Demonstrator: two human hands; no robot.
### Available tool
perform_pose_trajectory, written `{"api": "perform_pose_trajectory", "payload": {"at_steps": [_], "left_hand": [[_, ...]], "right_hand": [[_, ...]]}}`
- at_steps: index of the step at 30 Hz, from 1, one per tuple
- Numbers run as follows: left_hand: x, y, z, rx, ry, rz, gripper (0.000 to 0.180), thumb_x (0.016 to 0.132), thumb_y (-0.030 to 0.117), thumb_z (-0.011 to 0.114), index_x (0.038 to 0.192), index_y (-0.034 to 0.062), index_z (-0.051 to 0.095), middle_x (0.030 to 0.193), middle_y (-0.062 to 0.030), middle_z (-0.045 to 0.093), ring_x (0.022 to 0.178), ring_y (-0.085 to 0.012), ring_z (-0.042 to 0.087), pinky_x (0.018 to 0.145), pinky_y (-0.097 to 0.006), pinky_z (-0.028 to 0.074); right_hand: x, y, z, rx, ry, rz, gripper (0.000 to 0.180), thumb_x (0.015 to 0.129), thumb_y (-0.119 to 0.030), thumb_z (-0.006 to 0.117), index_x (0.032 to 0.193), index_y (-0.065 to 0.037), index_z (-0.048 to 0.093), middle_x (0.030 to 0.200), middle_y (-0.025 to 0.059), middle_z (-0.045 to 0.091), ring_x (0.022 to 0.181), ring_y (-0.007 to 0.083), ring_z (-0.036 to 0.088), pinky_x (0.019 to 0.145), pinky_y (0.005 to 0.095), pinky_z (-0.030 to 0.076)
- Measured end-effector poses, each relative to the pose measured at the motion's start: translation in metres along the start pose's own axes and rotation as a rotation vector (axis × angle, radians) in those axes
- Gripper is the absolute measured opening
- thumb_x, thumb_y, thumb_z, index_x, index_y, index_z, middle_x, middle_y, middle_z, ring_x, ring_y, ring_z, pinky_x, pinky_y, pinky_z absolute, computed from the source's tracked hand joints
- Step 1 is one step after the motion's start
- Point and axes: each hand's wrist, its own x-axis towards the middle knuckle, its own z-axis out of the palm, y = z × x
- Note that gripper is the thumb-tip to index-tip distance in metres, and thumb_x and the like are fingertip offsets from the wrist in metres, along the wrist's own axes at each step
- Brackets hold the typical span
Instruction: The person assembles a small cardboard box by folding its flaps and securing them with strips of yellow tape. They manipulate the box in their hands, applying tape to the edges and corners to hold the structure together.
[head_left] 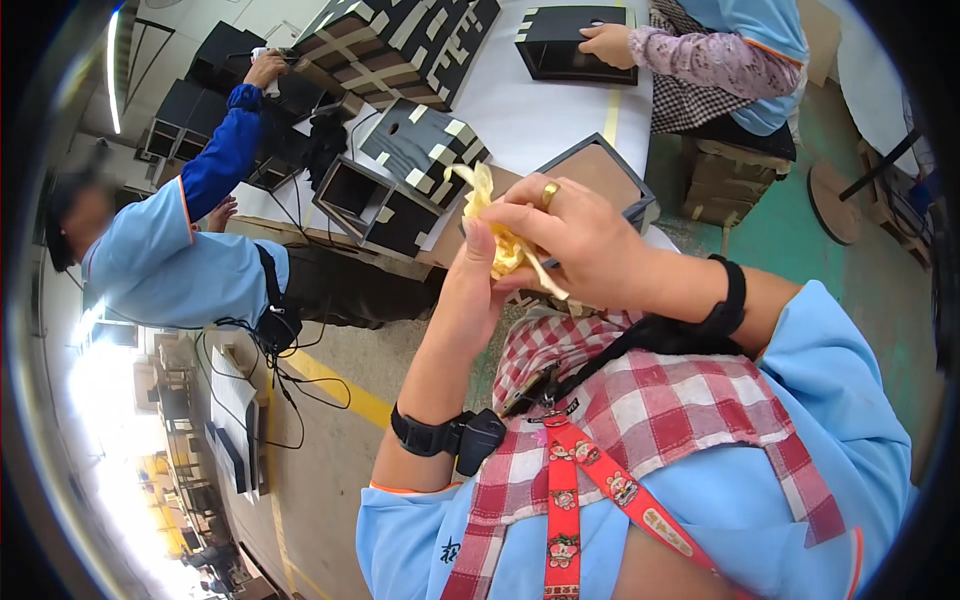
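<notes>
A wad of crumpled pale yellow strips that looks like used masking tape is between my two hands, in front of my chest. My left hand closes on it from the left, thumb pointing up. From the right, my right hand, with a ring on one finger, pinches the same wad. Loose ends of the strips stick out above and below the fingers. Just beyond my hands, partly hidden by them, lies a dark-framed open box with a brown inside.
Black boxes with pale tape pieces and a larger taped stack stand on the white-covered table. At left a co-worker reaches over dark boxes. Another co-worker's hand touches a black box. Cables hang at left.
</notes>
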Motion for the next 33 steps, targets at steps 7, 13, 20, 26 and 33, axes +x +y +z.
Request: {"api": "perform_pose_trajectory", "payload": {"at_steps": [7, 13, 20, 26, 33], "left_hand": [[-0.012, -0.001, 0.006, -0.329, -0.205, -0.071, 0.052, 0.097, 0.042, 0.033, 0.130, 0.0022, 0.036, 0.125, -0.0113, 0.047, 0.116, -0.0228, 0.047, 0.100, -0.041, 0.037], [-0.025, -0.002, -0.032, 0.009, 0.127, -0.022, 0.041, 0.091, 0.020, 0.054, 0.127, 0.0036, 0.042, 0.117, -0.0094, 0.055, 0.102, -0.0204, 0.058, 0.085, -0.034, 0.049], [-0.049, -0.038, -0.189, 0.510, 0.802, 0.206, 0.029, 0.082, 0.013, 0.064, 0.107, -0.0002, 0.054, 0.090, -0.0084, 0.063, 0.078, -0.0128, 0.062, 0.066, -0.024, 0.048], [-0.015, -0.092, -0.211, 1.026, 0.961, 0.089, 0.030, 0.072, 0.021, 0.073, 0.096, 0.0064, 0.064, 0.079, -0.0055, 0.060, 0.069, -0.0172, 0.058, 0.065, -0.031, 0.048], [0.011, -0.137, -0.225, 1.429, 0.911, 0.367, 0.028, 0.072, 0.017, 0.070, 0.098, 0.0080, 0.064, 0.091, -0.0096, 0.053, 0.087, -0.0275, 0.052, 0.076, -0.037, 0.044]], "right_hand": [[-0.010, -0.007, -0.026, 0.131, -0.085, 0.032, 0.040, 0.071, -0.011, 0.072, 0.109, -0.007, 0.061, 0.099, 0.0119, 0.059, 0.088, 0.0270, 0.060, 0.073, 0.0347, 0.048], [-0.014, -0.009, -0.025, 0.249, -0.192, 0.128, 0.041, 0.071, -0.004, 0.070, 0.110, -0.006, 0.060, 0.106, 0.0092, 0.060, 0.086, 0.0219, 0.060, 0.074, 0.0330, 0.047], [-0.027, 0.054, -0.022, 0.158, -0.124, 0.404, 0.013, 0.084, -0.006, 0.059, 0.095, 0.000, 0.063, 0.086, 0.0096, 0.063, 0.068, 0.0168, 0.057, 0.063, 0.0256, 0.047], [-0.037, 0.068, -0.004, 0.075, -0.133, 0.534, 0.011, 0.083, -0.007, 0.059, 0.090, -0.001, 0.064, 0.073, 0.0067, 0.059, 0.061, 0.0146, 0.053, 0.058, 0.0246, 0.042], [-0.034, 0.063, -0.003, -0.012, -0.160, 0.487, 0.010, 0.081, -0.007, 0.060, 0.088, -0.001, 0.064, 0.069, 0.0067, 0.057, 0.059, 0.0167, 0.051, 0.056, 0.0263, 0.040]]}}
